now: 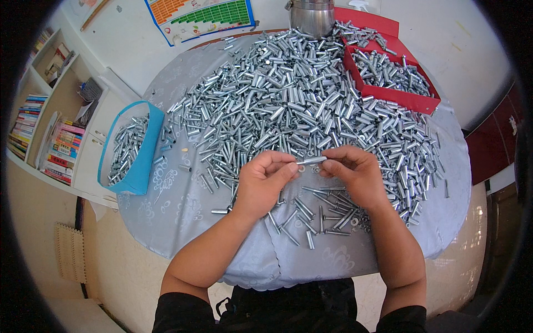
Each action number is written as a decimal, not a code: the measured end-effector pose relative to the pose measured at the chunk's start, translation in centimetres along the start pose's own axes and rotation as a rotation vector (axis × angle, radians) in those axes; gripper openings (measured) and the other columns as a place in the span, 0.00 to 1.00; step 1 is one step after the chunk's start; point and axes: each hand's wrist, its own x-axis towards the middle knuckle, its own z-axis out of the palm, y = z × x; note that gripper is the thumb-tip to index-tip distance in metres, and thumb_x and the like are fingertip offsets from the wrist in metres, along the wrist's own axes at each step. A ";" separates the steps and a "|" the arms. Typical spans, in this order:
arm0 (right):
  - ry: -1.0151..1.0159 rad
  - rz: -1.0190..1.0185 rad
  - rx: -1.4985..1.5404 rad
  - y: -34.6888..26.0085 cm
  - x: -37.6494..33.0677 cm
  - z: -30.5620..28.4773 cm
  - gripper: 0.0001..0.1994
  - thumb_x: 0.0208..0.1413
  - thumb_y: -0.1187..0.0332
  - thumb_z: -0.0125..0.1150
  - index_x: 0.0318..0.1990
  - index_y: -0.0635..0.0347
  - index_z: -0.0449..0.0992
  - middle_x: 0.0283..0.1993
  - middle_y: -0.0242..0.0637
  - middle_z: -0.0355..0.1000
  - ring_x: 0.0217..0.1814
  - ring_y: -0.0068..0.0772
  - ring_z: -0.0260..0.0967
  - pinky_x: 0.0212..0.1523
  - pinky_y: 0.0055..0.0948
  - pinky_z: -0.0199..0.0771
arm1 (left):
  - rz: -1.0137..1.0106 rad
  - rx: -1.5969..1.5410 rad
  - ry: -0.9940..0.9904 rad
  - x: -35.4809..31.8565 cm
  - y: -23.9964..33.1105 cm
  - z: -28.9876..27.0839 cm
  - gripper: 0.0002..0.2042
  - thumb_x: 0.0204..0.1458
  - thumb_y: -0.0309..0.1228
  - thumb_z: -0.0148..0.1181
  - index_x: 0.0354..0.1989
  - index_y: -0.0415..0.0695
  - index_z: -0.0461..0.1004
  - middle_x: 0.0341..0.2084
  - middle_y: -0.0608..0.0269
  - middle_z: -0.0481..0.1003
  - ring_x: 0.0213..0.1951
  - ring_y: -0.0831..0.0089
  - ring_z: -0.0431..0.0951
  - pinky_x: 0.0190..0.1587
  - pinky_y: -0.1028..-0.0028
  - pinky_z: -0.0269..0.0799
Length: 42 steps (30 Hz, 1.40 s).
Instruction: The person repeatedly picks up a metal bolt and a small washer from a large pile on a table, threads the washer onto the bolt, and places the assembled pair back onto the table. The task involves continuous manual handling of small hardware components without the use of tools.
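Over the near part of the pile, my two hands meet at a small silver metal sleeve point(315, 160) with a thinner rod, seemingly a bolt, at its left end. My left hand point(260, 186) pinches the thin end between thumb and fingers. On the other side, my right hand point(358, 172) grips the sleeve's right end with thumb and forefinger. Around and beyond the hands spreads a large heap of silver sleeves and bolts point(288, 100). Below them lie several loose long bolts point(338, 213), a few washers point(354, 221) and a short sleeve point(310, 240).
A blue open box point(145, 161) with metal parts stands at the left table edge. At the back right is a red box point(388, 97), also filled, near a steel pot point(312, 19). A silver-grey cloth point(183, 222) covers the round table. Bookshelves point(55, 111) stand left.
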 end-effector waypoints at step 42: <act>-0.242 -0.399 -1.119 -1.4 -0.5 -3.5 0.05 0.44 0.71 0.64 0.31 0.56 0.81 0.33 0.37 0.71 0.40 0.42 0.71 0.41 0.39 0.73 | 0.036 0.169 -0.107 -0.5 0.1 0.3 0.10 0.56 0.21 0.59 0.46 0.35 0.76 0.33 0.60 0.80 0.28 0.80 0.76 0.32 0.81 0.72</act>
